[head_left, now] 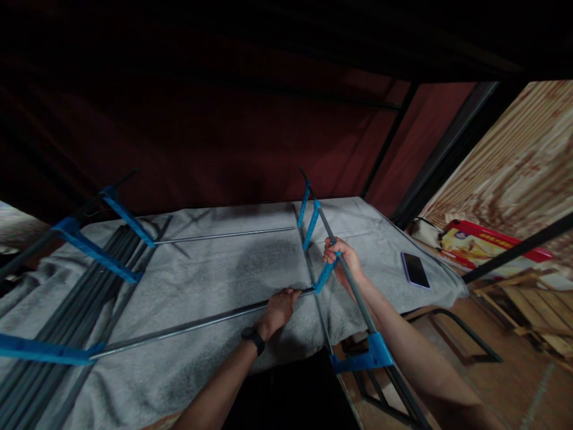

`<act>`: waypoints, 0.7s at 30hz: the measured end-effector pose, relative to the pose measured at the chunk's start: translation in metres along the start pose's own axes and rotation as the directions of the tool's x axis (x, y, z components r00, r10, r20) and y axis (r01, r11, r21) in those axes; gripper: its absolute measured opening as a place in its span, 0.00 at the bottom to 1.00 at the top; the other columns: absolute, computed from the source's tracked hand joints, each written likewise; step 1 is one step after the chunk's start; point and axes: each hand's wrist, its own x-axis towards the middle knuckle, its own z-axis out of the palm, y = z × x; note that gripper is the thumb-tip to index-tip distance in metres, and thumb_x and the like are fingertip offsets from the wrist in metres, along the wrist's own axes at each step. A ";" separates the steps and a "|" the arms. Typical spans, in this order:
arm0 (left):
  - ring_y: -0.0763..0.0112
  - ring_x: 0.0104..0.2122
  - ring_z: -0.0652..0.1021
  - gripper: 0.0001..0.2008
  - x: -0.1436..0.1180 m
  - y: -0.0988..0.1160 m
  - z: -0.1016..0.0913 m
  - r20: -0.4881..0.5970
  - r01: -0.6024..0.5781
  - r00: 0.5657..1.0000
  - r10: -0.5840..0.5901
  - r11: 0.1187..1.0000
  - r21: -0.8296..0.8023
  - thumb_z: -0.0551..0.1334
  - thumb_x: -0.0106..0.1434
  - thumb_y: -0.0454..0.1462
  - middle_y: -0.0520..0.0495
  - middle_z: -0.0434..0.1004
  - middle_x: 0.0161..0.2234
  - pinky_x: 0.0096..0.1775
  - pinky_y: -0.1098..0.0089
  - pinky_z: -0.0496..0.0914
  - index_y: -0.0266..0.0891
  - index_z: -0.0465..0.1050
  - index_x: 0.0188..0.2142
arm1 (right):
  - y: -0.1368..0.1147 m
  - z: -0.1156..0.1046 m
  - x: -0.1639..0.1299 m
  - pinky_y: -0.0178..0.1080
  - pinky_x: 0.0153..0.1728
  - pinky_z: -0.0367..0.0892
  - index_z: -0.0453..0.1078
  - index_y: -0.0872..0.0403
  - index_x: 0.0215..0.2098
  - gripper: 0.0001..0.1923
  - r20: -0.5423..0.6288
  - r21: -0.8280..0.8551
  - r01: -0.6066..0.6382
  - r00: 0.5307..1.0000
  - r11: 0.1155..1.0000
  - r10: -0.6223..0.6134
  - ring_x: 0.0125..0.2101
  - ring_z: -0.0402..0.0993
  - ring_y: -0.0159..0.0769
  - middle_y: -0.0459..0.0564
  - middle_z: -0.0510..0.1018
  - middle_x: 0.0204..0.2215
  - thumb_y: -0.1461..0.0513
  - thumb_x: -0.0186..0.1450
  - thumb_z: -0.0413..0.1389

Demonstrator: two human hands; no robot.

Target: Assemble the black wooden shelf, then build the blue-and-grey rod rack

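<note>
My left hand, with a dark watch at its wrist, is closed around the near metal rod, close to where the rod meets a blue plastic bracket. My right hand wraps the upper grey tube at the top of that bracket. Several blue brackets join this tube to a lower tube, forming a ladder-like side frame. A second side frame with blue brackets stands at the left. The far metal rod runs from it; its right end lies apart from the right frame.
A grey blanket covers the surface. Loose grey tubes lie bundled at the left. A phone rests at the right, near dark metal posts. Beyond are a red and yellow box and wooden slats.
</note>
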 end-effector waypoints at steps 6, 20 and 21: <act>0.62 0.50 0.76 0.30 0.000 0.000 0.004 -0.016 -0.005 1.000 0.006 1.000 0.007 0.46 0.63 0.26 0.44 0.77 0.52 0.52 0.64 0.69 0.45 0.68 0.61 | 0.013 0.015 -0.001 0.33 0.19 0.54 0.64 0.52 0.29 0.10 -0.011 0.010 -0.001 1.000 1.000 0.001 0.15 0.51 0.25 0.36 0.60 0.15 0.64 0.46 0.55; 0.59 0.57 0.72 0.21 -0.002 0.003 0.000 -0.057 -0.055 0.997 0.051 0.996 -0.072 0.49 0.70 0.40 0.41 0.71 0.58 0.58 0.59 0.66 0.43 0.67 0.60 | 0.056 -0.033 -0.010 0.41 0.35 0.66 0.70 0.47 0.34 0.19 -0.212 -0.174 0.137 0.962 0.975 -0.173 0.33 0.70 0.42 0.48 0.74 0.28 0.43 0.60 0.52; 0.58 0.56 0.73 0.21 -0.002 0.004 0.000 -0.047 -0.046 0.998 0.043 0.997 -0.068 0.49 0.70 0.40 0.41 0.72 0.58 0.57 0.58 0.67 0.43 0.68 0.59 | 0.069 -0.040 -0.013 0.42 0.35 0.66 0.69 0.47 0.32 0.18 -0.237 -0.207 0.116 0.957 0.971 -0.165 0.35 0.70 0.43 0.48 0.74 0.29 0.43 0.59 0.52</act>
